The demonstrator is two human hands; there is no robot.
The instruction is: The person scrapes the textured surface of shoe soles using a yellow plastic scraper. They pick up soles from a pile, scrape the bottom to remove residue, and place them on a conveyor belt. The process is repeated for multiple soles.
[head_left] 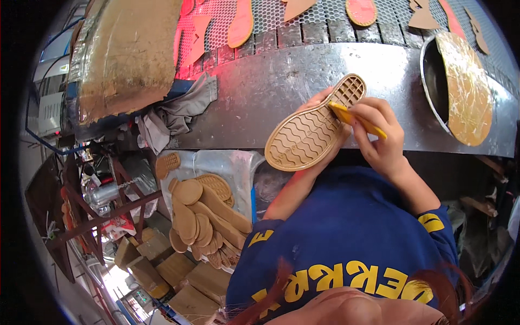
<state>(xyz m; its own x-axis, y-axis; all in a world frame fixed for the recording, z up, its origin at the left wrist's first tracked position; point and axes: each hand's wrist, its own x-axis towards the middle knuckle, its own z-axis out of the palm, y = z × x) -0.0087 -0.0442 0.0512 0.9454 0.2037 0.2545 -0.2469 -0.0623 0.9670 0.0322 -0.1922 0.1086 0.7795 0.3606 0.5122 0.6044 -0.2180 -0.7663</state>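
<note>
While the left hand cupped the tan shoe sole from beneath, tread up, right-hand fingers closed on a yellow brush touching its edge.

Person wearing dark blue short-sleeved T-shirt; large yellow block lettering running across chest, smaller yellow marks showing on both sleeves. Forearms showing bare below sleeves. Left hand and right hand wearing no gloves.

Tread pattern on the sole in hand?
Tan shoe sole: wavy lines, grid at the heel; head view.
</note>
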